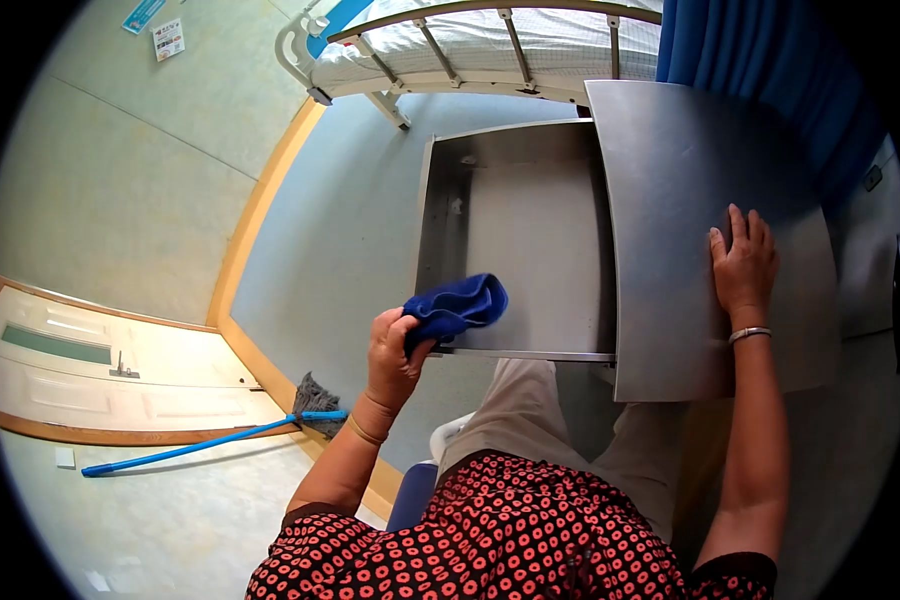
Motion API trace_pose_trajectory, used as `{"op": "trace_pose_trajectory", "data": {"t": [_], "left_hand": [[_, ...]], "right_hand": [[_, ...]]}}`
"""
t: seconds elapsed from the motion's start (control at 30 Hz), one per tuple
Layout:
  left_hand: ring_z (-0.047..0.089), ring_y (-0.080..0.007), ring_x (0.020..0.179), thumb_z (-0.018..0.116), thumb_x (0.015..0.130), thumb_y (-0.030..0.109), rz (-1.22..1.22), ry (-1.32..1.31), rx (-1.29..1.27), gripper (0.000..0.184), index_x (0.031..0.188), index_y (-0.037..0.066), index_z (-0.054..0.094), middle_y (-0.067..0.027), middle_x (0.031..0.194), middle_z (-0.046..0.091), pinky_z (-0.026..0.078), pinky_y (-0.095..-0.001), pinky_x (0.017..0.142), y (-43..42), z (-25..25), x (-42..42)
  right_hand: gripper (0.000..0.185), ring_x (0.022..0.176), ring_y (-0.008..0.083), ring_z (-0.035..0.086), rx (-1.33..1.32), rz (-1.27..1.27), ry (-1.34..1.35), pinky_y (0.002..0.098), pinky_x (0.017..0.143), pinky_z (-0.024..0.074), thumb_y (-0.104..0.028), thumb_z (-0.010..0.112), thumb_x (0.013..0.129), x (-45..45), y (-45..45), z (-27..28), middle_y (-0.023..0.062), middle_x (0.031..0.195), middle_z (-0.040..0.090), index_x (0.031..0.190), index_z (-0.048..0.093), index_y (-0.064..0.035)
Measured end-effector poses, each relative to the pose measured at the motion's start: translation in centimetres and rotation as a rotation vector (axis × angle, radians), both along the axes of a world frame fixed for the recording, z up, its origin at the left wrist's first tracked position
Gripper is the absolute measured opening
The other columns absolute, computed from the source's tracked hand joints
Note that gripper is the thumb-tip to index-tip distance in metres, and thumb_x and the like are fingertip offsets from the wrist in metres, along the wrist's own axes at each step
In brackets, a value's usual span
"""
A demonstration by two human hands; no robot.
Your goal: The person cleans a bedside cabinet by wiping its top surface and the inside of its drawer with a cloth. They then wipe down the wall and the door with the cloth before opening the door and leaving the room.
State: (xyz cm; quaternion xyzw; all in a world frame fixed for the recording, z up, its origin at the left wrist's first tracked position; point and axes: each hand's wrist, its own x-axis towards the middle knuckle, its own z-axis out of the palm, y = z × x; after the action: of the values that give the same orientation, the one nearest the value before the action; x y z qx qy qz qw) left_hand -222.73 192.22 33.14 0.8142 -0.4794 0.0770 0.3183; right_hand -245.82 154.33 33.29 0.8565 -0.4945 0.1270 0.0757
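A folded blue cloth (457,305) is gripped in my left hand (390,350), over the near left corner of a pulled-out metal drawer (545,210). The drawer's inside is bare grey metal, with small pale marks on its left wall. My right hand (746,262) lies flat, fingers stretched out, on the steel top (670,230) of the cabinet that the drawer slides out of. Nothing is in that hand.
Beyond the drawer stands a bed with a side rail (500,8) and white sheet. A blue curtain (770,70) hangs at the far right. To the left, a mop (220,438) with a blue handle leans near a door (120,365).
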Motion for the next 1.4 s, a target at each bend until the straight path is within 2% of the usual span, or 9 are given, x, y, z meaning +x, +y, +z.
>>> {"op": "trace_pose_trajectory", "data": {"t": [0.17,0.47,0.97,1.03,1.1,1.2,1.23,1.3,1.4], "left_hand": [[0.05,-0.0342,0.101,0.072,0.065,0.001,0.015,-0.161,0.108,0.044,0.103,0.008,0.051,-0.0151,0.11,0.049,0.043,-0.0381,0.086,-2.6,-0.9,1.0],[0.052,-0.0355,0.1,0.069,0.07,0.004,0.0,-0.078,-0.152,0.039,0.104,0.005,0.049,-0.0176,0.109,0.052,0.043,-0.0386,0.086,-9.8,-2.4,10.4],[0.06,-0.0345,0.088,0.068,0.076,0.017,0.313,0.006,-0.195,0.038,0.108,0.008,0.049,-0.0179,0.098,0.061,0.048,-0.0384,0.076,-22.4,-3.5,20.7],[0.059,-0.0354,0.086,0.067,0.076,0.014,0.257,-0.203,-0.202,0.037,0.108,0.009,0.049,-0.017,0.095,0.06,0.047,-0.0398,0.076,-22.9,-4.3,20.2],[0.057,-0.0334,0.091,0.067,0.073,0.008,-0.022,-0.256,-0.201,0.033,0.103,0.008,0.053,-0.0149,0.098,0.058,0.047,-0.0378,0.08,-23.2,-5.0,17.0],[0.053,-0.0307,0.097,0.072,0.063,0.007,-0.238,-0.086,0.105,0.041,0.1,0.012,0.055,-0.0109,0.099,0.057,0.044,-0.0381,0.084,-23.1,-8.2,10.5],[0.05,-0.0307,0.097,0.074,0.06,0.008,-0.254,-0.176,0.185,0.041,0.097,0.014,0.056,-0.0093,0.098,0.056,0.043,-0.0402,0.082,-23.1,-10.5,8.8],[0.047,-0.0308,0.095,0.074,0.055,0.008,-0.096,-0.129,0.23,0.041,0.093,0.015,0.058,-0.0074,0.098,0.054,0.042,-0.041,0.078,-22.9,-9.8,3.8],[0.047,-0.0305,0.094,0.074,0.053,0.007,-0.35,-0.05,0.205,0.04,0.09,0.014,0.06,-0.0066,0.098,0.055,0.042,-0.0392,0.08,-22.2,-9.9,0.9]], "right_hand": [[0.045,0.124,0.0264,0.034,-0.003,0.004,0.017,0.0461,0.1,0.0315,-0.04,0.044,0.09,0.0,-0.3,-0.2,0.0093,0.133,0.04,0.127,0.045,-0.0143],[0.045,0.125,0.0266,0.034,-0.001,-0.004,0.028,0.0451,0.101,0.0299,-0.039,0.045,0.09,0.0,-0.2,-0.2,0.0098,0.133,0.04,0.128,0.044,-0.0144],[0.045,0.124,0.0273,0.035,0.002,0.016,0.018,0.0426,0.101,0.0298,-0.037,0.047,0.088,-0.2,-0.1,0.0,0.0113,0.132,0.04,0.127,0.045,-0.0131],[0.045,0.123,0.0277,0.036,-0.01,0.025,-0.008,0.0428,0.101,0.0299,-0.037,0.047,0.089,-0.2,-0.1,0.0,0.0115,0.131,0.041,0.127,0.045,-0.0131],[0.044,0.123,0.0276,0.036,-0.022,0.027,-0.001,0.0428,0.101,0.0301,-0.036,0.047,0.089,-0.2,-0.3,-0.2,0.0113,0.131,0.041,0.127,0.045,-0.0132],[0.044,0.123,0.0275,0.036,-0.021,0.023,0.005,0.0426,0.101,0.0304,-0.036,0.046,0.089,-0.2,-0.3,-0.3,0.011,0.131,0.041,0.127,0.045,-0.0136],[0.044,0.123,0.0274,0.036,-0.013,0.021,0.002,0.0424,0.101,0.0304,-0.036,0.046,0.09,-0.1,-0.3,-0.2,0.0108,0.131,0.042,0.127,0.045,-0.0139],[0.044,0.123,0.0271,0.036,-0.022,0.024,0.014,0.0422,0.101,0.0308,-0.037,0.046,0.089,-0.1,-0.4,-0.1,0.0106,0.131,0.042,0.127,0.045,-0.014],[0.044,0.122,0.0265,0.037,-0.021,0.02,0.018,0.042,0.1,0.0313,-0.037,0.045,0.089,-0.1,-0.2,0.0,0.0102,0.13,0.042,0.127,0.045,-0.0142]]}}
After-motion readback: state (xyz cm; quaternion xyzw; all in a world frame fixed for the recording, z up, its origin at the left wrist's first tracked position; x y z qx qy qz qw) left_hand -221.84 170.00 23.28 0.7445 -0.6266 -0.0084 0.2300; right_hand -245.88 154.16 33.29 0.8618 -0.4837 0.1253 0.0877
